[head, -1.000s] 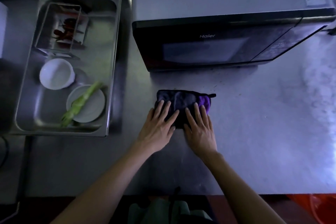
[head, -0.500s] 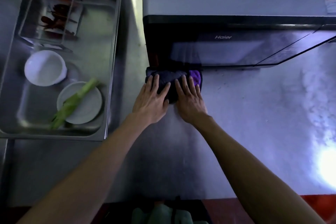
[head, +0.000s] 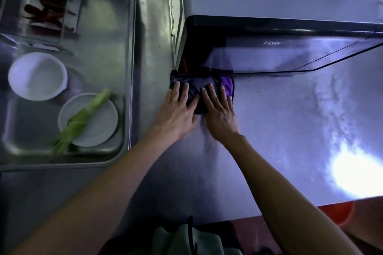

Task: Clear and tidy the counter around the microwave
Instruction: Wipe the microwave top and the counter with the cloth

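A folded dark cloth (head: 199, 86) with a purple patch at its right end lies on the steel counter (head: 279, 122), tight against the front left corner of the black microwave (head: 269, 47). My left hand (head: 178, 109) presses flat on the cloth's left half, fingers spread and straight. Beside it, my right hand (head: 219, 112) presses flat on the right half, its fingertips near the purple patch. Small crumbs dot the counter just right of the cloth.
A deep steel tray (head: 128, 68) sits left of the microwave, holding a white bowl (head: 37, 75), a white plate (head: 91, 120) with a green leek stalk (head: 83, 118), and a clear box (head: 41, 2) of red chillies. An orange basin (head: 339, 213) shows below the counter's front edge.
Both hands have pushed the cloth away from me across the counter until it met the microwave's front left corner; in the last half second they have hardly moved.
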`<state>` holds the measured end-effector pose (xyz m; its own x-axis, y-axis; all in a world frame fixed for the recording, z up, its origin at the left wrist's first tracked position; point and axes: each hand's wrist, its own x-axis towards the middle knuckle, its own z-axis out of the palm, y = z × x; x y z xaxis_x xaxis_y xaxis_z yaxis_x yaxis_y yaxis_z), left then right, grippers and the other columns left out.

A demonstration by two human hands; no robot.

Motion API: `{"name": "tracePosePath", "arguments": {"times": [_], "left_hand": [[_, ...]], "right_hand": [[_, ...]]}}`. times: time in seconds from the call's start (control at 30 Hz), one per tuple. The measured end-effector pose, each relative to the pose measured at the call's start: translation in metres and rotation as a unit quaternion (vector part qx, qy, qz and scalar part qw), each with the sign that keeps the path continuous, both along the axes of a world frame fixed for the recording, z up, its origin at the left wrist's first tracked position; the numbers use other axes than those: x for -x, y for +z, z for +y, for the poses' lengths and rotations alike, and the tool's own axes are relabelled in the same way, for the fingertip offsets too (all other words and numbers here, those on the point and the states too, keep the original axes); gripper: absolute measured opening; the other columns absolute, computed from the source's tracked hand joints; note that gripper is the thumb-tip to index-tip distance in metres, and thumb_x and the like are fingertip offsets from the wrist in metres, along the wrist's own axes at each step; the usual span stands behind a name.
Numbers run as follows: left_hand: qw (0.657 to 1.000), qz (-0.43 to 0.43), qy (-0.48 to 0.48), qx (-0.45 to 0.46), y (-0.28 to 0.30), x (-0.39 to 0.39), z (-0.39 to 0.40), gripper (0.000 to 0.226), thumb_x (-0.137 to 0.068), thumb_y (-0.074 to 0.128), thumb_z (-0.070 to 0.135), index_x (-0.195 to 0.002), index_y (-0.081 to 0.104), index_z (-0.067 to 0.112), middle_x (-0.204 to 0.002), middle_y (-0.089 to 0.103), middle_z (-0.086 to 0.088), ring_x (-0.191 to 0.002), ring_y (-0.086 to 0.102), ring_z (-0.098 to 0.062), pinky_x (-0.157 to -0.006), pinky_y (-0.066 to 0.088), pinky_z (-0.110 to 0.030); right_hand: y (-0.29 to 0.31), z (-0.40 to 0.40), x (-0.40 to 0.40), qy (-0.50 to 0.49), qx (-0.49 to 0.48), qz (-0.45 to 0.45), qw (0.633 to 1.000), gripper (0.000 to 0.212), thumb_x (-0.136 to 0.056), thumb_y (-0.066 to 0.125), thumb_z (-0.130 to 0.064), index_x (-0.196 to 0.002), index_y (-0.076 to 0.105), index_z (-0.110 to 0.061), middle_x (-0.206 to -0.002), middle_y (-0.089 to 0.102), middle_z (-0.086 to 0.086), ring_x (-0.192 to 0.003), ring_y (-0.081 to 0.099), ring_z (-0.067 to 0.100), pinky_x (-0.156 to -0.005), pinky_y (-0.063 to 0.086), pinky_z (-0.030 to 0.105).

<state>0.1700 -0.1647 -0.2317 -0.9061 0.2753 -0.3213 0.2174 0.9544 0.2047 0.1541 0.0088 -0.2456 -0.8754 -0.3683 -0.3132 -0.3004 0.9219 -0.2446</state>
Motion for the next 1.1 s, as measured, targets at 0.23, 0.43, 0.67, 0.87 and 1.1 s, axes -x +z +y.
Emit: {"name": "tracePosePath", "arguments": {"times": [0.23, 0.43, 0.67, 0.87, 1.1], "left_hand": [[1.0, -0.016, -0.01, 0.013, 0.003, 0.001, 0.003, 0.075, -0.094, 0.037, 0.044, -0.158, 0.006, 0.021, -0.163, -0.01, -0.021, -0.148, -0.013, -0.045, -0.122, 0.008, -0.054], [0.999, -0.026, -0.013, 0.024, 0.002, 0.009, 0.03, 0.076, -0.094, 0.04, 0.039, -0.158, 0.003, 0.022, -0.163, -0.013, -0.02, -0.148, -0.016, -0.044, -0.122, 0.005, -0.053], [0.999, -0.044, 0.006, 0.025, 0.004, 0.029, 0.097, 0.075, -0.093, 0.038, 0.038, -0.158, 0.004, 0.024, -0.164, -0.011, -0.018, -0.149, -0.015, -0.042, -0.122, 0.006, -0.054], [0.999, -0.046, 0.014, 0.026, 0.005, 0.047, 0.156, 0.073, -0.093, 0.041, 0.033, -0.158, 0.008, 0.025, -0.164, -0.01, -0.017, -0.149, -0.013, -0.042, -0.122, 0.005, -0.053], [0.998, -0.054, 0.009, 0.023, 0.005, 0.071, 0.235, 0.074, -0.092, 0.041, 0.028, -0.158, 0.008, 0.025, -0.164, -0.01, -0.018, -0.148, -0.014, -0.043, -0.122, 0.004, -0.054]], "right_hand": [[-0.001, 0.002, 0.01, -0.022, 0.018, -0.007, 1.0, 0.072, -0.099, 0.041, -0.022, -0.16, 0.004, -0.024, -0.168, -0.005, -0.003, -0.153, -0.018, 0.026, -0.124, -0.007, 0.048], [-0.004, 0.034, 0.019, -0.027, 0.05, 0.004, 0.998, 0.072, -0.095, 0.04, -0.025, -0.16, 0.01, -0.026, -0.168, 0.002, -0.005, -0.153, -0.015, 0.022, -0.124, -0.008, 0.046], [-0.008, 0.101, 0.041, -0.018, 0.052, 0.006, 0.998, 0.072, -0.096, 0.044, -0.027, -0.16, 0.012, -0.028, -0.167, 0.007, -0.007, -0.154, -0.01, 0.021, -0.125, -0.005, 0.046], [-0.011, 0.162, 0.057, -0.012, 0.057, 0.023, 0.998, 0.072, -0.095, 0.047, -0.027, -0.159, 0.013, -0.029, -0.167, 0.009, -0.009, -0.155, -0.006, 0.022, -0.125, -0.005, 0.045], [-0.011, 0.24, 0.079, -0.026, 0.051, 0.018, 0.998, 0.074, -0.094, 0.045, -0.025, -0.159, 0.011, -0.033, -0.167, 0.007, -0.013, -0.155, -0.008, 0.021, -0.124, -0.008, 0.042]]}}
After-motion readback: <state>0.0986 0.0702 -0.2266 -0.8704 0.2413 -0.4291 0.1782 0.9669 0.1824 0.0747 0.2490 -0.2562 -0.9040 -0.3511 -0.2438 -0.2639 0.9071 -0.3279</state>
